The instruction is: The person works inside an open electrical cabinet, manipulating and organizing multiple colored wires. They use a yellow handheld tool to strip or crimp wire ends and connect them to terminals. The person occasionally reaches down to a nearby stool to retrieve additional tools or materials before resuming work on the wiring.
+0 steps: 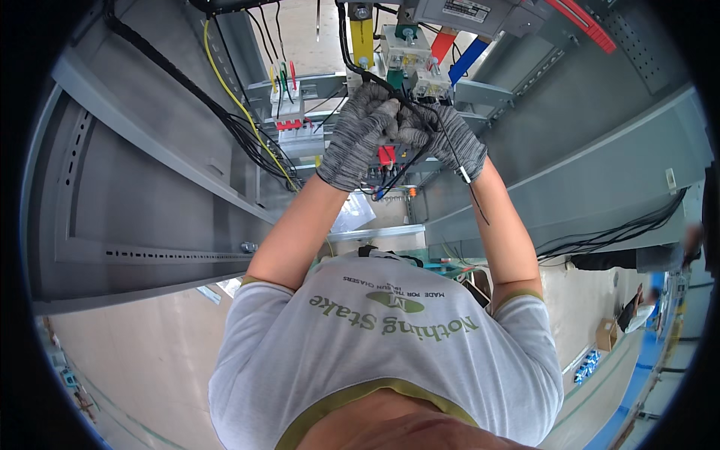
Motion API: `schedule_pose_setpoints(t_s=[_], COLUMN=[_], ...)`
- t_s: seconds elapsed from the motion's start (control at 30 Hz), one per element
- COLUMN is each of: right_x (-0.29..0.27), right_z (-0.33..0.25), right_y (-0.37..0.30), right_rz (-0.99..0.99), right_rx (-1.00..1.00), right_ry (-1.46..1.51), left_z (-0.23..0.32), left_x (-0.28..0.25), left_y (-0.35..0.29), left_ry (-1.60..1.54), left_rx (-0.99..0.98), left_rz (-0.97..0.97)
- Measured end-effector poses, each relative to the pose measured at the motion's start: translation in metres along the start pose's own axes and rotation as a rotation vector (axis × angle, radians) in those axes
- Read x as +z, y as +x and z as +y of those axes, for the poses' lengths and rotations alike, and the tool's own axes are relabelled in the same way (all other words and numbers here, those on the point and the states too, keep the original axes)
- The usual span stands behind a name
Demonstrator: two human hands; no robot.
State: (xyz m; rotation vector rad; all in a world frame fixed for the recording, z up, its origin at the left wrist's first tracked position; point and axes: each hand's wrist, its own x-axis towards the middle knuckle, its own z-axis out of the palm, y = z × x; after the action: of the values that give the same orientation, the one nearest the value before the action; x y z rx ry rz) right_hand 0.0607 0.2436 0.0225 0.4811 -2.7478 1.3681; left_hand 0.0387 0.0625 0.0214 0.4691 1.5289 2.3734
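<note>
From the head view, the left hand [358, 136] and right hand [451, 139], in grey gloves, meet at the black wires [346, 52], which run down from the top across the right glove. Both hands' fingers are curled in close; their tips are partly hidden, so I cannot tell whether they pinch a wire. The step looks like arranging or tying these wires; next seems to call for holding the bundle steady while handling a loose end. Close by stand a yellow bar [362, 39], blue bar [469, 61] and red block [386, 155], leaving little room; wider gaps lie toward the cabinet's grey left side [161, 161] and right side [600, 169].
</note>
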Motion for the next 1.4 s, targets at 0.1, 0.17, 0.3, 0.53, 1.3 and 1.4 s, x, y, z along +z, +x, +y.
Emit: schedule_pose_setpoints(t_s=[0.1, 0.17, 0.3, 0.53, 1.3, 1.4], right_x=[-0.013, -0.023, -0.011, -0.006, 0.035, 0.034], right_z=[-0.008, -0.023, -0.032, -0.033, -0.039, -0.023], right_y=[-0.008, -0.006, 0.003, -0.001, 0.002, 0.004], right_rz=[0.055, 0.067, 0.066, 0.059, 0.39, 0.378], right_rx=[0.221, 0.344, 0.443, 0.417, 0.113, 0.101], right_ry=[0.373, 0.59, 0.757, 0.558, 0.171, 0.226], left_z=[-0.001, -0.007, -0.018, -0.022, -0.009, 0.01], left_x=[0.0, -0.004, -0.011, -0.018, -0.022, -0.02], left_y=[0.001, 0.004, 0.009, 0.01, -0.006, -0.036], left_ry=[0.063, 0.094, 0.247, 0.418, 0.656, 1.225], left_rx=[0.108, 0.14, 0.219, 0.314, 0.409, 0.903], left_rz=[-0.012, -0.033, -0.063, -0.042, 0.115, 0.273])
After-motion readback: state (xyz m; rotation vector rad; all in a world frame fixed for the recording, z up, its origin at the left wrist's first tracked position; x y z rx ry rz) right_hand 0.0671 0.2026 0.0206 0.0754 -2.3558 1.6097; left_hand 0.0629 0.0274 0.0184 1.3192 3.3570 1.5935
